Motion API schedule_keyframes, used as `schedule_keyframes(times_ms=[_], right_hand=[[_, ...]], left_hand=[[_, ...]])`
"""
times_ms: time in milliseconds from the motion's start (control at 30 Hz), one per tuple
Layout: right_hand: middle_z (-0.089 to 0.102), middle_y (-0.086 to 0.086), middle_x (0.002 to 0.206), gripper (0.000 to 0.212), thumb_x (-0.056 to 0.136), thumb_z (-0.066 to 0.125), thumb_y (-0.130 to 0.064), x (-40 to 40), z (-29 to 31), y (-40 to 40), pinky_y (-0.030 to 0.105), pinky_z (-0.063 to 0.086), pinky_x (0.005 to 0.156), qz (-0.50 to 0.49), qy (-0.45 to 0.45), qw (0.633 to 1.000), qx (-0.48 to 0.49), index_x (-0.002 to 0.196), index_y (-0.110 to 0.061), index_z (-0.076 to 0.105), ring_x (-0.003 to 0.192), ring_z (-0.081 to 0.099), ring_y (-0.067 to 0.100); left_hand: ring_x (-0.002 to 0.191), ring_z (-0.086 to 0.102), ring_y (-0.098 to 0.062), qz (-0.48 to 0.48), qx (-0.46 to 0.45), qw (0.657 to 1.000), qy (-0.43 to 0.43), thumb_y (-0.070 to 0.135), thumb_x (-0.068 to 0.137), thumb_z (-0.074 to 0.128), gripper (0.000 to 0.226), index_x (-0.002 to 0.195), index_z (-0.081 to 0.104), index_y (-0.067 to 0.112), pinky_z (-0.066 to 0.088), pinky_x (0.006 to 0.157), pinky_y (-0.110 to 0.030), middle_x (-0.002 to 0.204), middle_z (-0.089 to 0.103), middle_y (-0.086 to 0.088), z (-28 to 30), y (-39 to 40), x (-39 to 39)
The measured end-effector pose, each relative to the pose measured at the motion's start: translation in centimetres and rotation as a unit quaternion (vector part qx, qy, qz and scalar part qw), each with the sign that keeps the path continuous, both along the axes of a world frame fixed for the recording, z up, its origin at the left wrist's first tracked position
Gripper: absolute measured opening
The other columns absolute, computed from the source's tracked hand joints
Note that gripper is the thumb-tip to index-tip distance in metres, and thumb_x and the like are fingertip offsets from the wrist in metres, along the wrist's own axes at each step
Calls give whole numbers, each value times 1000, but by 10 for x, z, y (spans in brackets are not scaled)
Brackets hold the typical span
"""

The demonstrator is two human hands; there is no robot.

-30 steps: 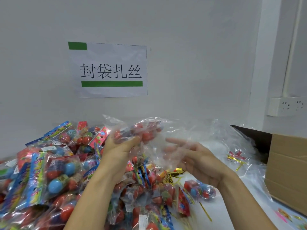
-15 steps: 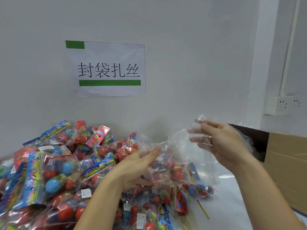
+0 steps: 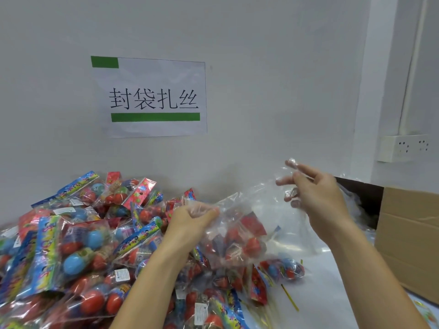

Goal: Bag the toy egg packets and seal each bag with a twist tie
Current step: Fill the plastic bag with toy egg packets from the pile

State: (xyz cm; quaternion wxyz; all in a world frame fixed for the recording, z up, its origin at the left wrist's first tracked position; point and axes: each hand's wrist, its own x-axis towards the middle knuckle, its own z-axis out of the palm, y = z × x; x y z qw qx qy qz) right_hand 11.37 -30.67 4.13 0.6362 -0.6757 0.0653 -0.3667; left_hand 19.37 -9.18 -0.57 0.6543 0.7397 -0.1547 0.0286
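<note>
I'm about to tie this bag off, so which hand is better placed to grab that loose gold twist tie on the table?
Probably the right hand. The twist tie lies on the table's right side, below that arm. The left hand grips the clear bag holding the egg packets, so it can keep supporting it.

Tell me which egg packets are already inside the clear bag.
The red-egg packets hanging in the clear bag between both hands; the pile at left lies loose.

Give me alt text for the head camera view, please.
Both hands hold a clear plastic bag with toy egg packets inside: left hand pinches one edge of its mouth, right hand lifts the other. A heap of packets fills the table's left; a cardboard box sits right.
</note>
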Motion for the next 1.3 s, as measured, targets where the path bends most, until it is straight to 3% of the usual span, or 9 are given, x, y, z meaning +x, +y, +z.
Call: schedule_keyframes(times_ms=[167, 333, 467, 567, 700, 900, 1067, 1200, 1300], right_hand=[[78, -2, 97, 28, 105, 43, -11, 0, 1, 3, 25, 42, 54, 4, 3, 1000, -15, 122, -22, 63, 40, 53, 6], [78, -11, 94, 29, 105, 44, -11, -3, 4, 15, 17, 44, 48, 30, 9, 996, -88, 124, -24, 62, 41, 51, 11], [78, -11, 93, 28, 102, 48, -8, -8, 10, 40, 14, 44, 51, 86, 12, 978, -190, 118, -22, 67, 45, 55, 11], [78, -7, 94, 35, 99, 45, 2, -13, 16, 60, 17, 48, 55, 171, 21, 946, -274, 114, -17, 72, 52, 61, 0], [76, -10, 99, 44, 95, 41, 2, -15, 14, 72, 17, 49, 60, 193, 56, 909, -364, 115, -19, 74, 52, 62, 8], [76, -15, 96, 31, 98, 53, -7, -12, 11, 73, 16, 50, 63, 181, 72, 902, -386, 113, -21, 76, 61, 69, 9], [78, -5, 91, 18, 98, 61, -14, -15, 20, 73, 33, 59, 86, 149, 3, 940, -306, 101, -19, 77, 83, 74, 6], [76, -7, 78, 26, 98, 57, -11, -20, 31, 54, 20, 57, 69, 42, -129, 969, -206, 89, -27, 75, 76, 71, 5], [71, -2, 70, 30, 95, 52, -5, -17, 21, 28, 23, 53, 59, -40, -42, 977, -203, 87, -24, 74, 60, 65, 3]], left_hand=[[83, 70, -16, 28, -30, 999, 0, 23, 78, 84, 14, 70, 73, 20, 46, 67, -28, 82, 76, 1, 1, 3, 4], [88, 68, -7, 31, 20, 998, -54, 35, 72, 88, 35, 97, 65, 26, 49, 64, -20, 97, 71, 7, 14, 2, -4], [91, 63, -2, 74, 27, 978, -195, 54, 86, 68, 19, 91, 67, 35, 50, 73, -22, 94, 69, 15, 38, -5, -21], [73, 65, 2, 2, -1, 986, -169, 75, 79, 55, 46, 90, 70, 33, 49, 63, -20, 84, 72, 15, 49, -6, -31], [64, 64, -5, -66, -18, 992, -105, 44, 92, 64, 32, 81, 76, 17, 47, 64, -19, 68, 69, 7, 50, -5, -35], [75, 64, -21, -131, -68, 989, -22, 28, 94, 65, 22, 85, 75, 10, 51, 73, -33, 79, 72, -6, 48, 7, -32], [73, 66, -21, 11, -147, 988, -46, 14, 95, 64, 18, 79, 72, 12, 56, 74, -38, 80, 74, -3, 48, 10, -21], [62, 67, -12, 97, -241, 964, -60, 14, 99, 60, 18, 82, 67, 12, 55, 59, -24, 73, 72, 3, 52, 25, -11], [61, 67, -14, 136, -292, 944, -68, 15, 100, 58, 20, 81, 64, 15, 54, 65, -32, 69, 70, 5, 54, 34, -6]])
